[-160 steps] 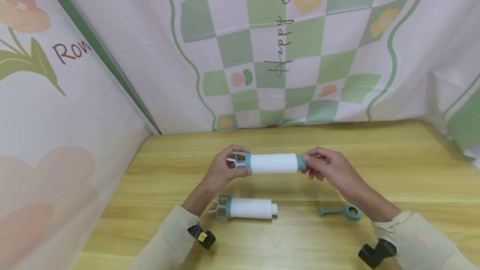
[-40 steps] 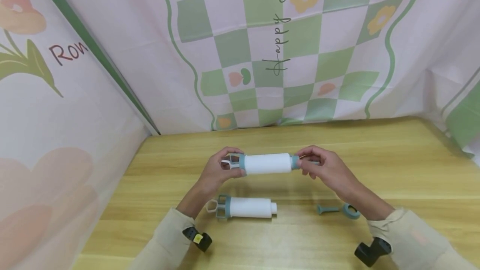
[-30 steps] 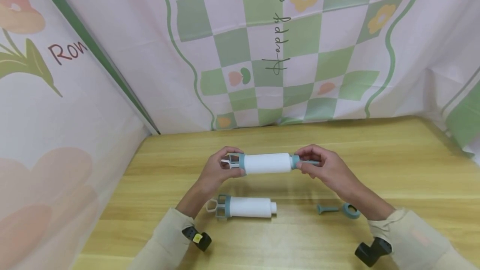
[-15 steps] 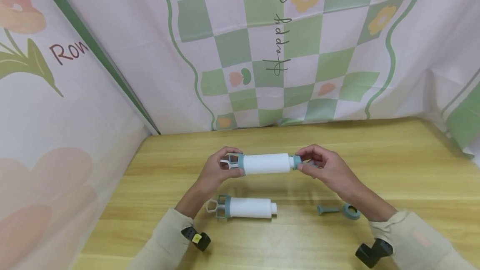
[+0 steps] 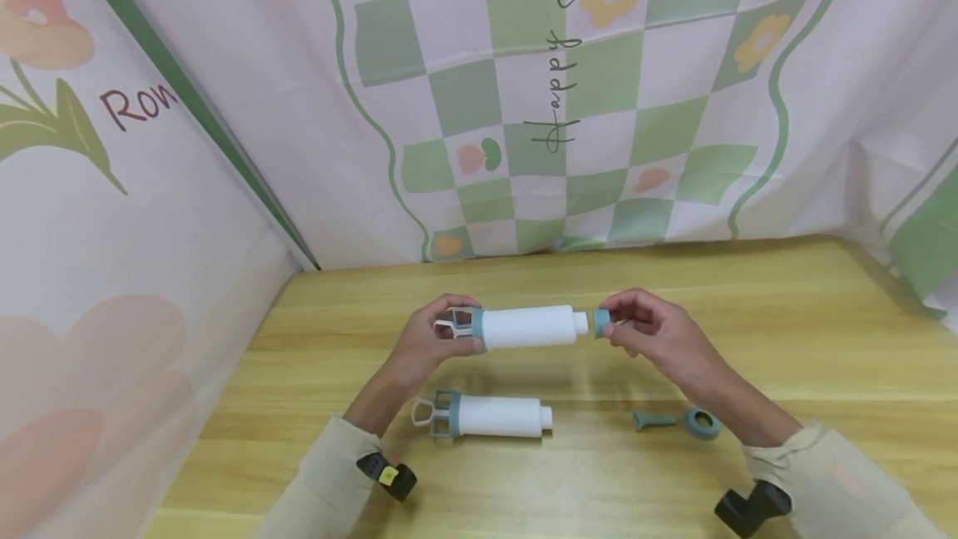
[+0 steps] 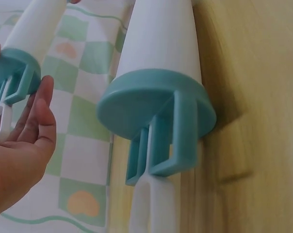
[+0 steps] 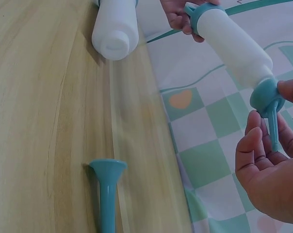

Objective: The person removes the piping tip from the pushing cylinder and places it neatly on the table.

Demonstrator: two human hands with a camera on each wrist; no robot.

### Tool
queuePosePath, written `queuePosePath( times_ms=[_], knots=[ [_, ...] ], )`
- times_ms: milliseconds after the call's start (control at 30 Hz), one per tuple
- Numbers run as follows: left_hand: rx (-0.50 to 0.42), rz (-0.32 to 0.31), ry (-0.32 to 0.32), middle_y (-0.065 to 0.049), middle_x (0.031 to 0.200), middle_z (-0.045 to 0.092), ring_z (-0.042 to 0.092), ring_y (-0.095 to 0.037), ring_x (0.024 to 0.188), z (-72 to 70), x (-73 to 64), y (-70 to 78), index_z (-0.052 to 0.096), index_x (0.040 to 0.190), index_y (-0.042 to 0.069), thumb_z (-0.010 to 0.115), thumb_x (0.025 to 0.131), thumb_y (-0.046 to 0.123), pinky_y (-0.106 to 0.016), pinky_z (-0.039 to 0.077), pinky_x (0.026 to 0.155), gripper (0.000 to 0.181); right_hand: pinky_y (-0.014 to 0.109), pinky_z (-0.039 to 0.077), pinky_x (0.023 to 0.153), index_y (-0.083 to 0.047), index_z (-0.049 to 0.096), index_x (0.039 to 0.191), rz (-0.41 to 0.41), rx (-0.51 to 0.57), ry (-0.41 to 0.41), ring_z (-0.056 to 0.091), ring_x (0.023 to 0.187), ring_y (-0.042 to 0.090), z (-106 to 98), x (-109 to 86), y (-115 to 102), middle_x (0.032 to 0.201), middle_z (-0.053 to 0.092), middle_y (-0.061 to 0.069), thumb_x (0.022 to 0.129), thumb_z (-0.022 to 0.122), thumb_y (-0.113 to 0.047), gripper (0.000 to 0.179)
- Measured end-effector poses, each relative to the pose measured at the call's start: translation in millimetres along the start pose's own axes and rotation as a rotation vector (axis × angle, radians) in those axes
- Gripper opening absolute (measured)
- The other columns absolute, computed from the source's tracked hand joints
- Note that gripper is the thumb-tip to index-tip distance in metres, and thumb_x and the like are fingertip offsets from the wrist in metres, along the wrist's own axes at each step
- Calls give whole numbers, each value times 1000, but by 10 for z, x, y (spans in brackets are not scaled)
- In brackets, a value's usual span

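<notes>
My left hand (image 5: 440, 331) holds a white pump-like cylinder (image 5: 528, 328) level above the table, gripping its teal collar and open frame. A white pull handle (image 5: 445, 327) sticks out at that end. Facing its bare white neck (image 5: 580, 323) is a teal nozzle (image 5: 601, 323) with a thin spout, pinched between the thumb and fingers of my right hand (image 5: 649, 328). A small gap separates nozzle and neck in the head view. The nozzle's spout (image 7: 273, 127) points toward the palm in the right wrist view.
A second white cylinder (image 5: 500, 416) with teal frame lies on the wooden table (image 5: 584, 489), nearer the body. To its right lie a teal funnel-ended tube (image 5: 655, 420) and a teal ring (image 5: 702, 422). A patterned curtain (image 5: 539, 190) hangs along the table's back edge.
The teal nozzle was on the cylinder's neck earlier; it has slid off to the right with my right hand. My left hand and the cylinder have shifted slightly left. The things on the table stay put.
</notes>
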State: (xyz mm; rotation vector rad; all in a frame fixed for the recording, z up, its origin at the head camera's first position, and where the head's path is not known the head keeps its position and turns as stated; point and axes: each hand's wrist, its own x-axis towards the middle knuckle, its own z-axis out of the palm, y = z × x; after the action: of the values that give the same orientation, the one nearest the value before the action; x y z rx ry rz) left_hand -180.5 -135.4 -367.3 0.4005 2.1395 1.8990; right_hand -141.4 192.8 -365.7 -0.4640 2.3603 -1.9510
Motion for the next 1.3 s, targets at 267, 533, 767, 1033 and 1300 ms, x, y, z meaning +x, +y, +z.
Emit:
queuePosePath(
  times_ms=[267,533,767,1033,1300],
  knots=[
    [-11,-11,-28,-18,120,62,62,-27,94,-26,0,7,60,126,3,78,81,1,-38,56,82,49,25,51,69,6,54,122,-2,-7,15,63,85,19,-47,-43,18,105,61,13,101,62,-13,29],
    [1,-11,-35,-18,117,65,64,-28,92,-58,5,10,60,125,2,80,80,1,-39,57,80,50,24,51,67,6,54,122,-7,3,20,61,83,19,-76,-80,34,103,61,12,101,61,-11,29],
    [75,6,-39,-18,115,66,64,-29,96,-128,33,-16,61,122,4,81,80,4,-39,56,79,47,24,51,67,6,54,123,1,-2,32,61,83,18,-94,-105,28,103,62,12,100,62,-11,30],
    [82,33,-72,-19,111,67,64,-30,102,-225,49,-67,58,121,0,80,78,-2,-40,57,82,48,24,51,68,6,54,124,13,-9,32,62,85,19,-112,-118,42,105,62,13,101,61,-12,31],
    [186,74,-127,-19,108,67,65,-30,98,-307,150,-105,56,117,0,82,75,-3,-41,57,80,50,25,51,69,5,54,124,25,-21,25,62,87,20,-121,-125,60,106,61,14,100,63,-14,31]
  ],
)
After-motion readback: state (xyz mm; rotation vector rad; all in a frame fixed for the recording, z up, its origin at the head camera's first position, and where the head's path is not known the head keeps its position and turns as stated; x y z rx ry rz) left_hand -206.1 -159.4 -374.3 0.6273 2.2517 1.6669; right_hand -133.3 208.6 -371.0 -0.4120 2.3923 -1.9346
